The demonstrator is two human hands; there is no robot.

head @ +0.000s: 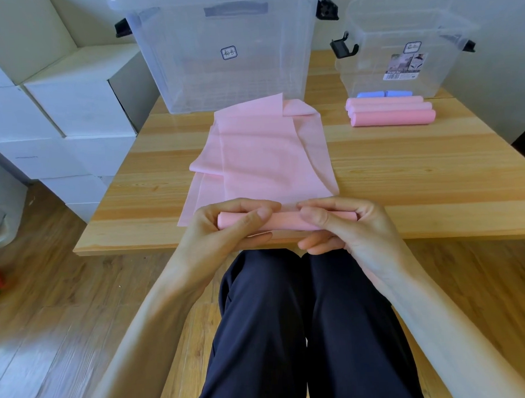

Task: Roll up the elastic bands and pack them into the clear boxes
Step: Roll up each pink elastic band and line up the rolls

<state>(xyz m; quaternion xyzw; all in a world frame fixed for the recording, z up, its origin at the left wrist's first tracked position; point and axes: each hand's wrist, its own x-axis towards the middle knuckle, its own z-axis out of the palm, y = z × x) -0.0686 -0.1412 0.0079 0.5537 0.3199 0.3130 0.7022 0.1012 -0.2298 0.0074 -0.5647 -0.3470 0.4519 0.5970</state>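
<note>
Two hands hold one pink roll at the near edge of the counter. The left hand has its fingers curled over the top of the roll and its thumb pressed on the front, so it is closed around the left end. The right hand does the same on the right end, with its fingers bent over the top and its thumb on the front. The two thumbs sit near each other at the middle of the roll. The roll is the near end of a long pink elastic band, and the rest lies flat and loose, reaching toward the far edge. At the far edge stands a big clear box, touching the band's far end. A small clear box stands at the far right corner. Just in front of it lie three pink rolled bands side by side, touching. Two blue rolled bands lie between those and the small box.
</note>
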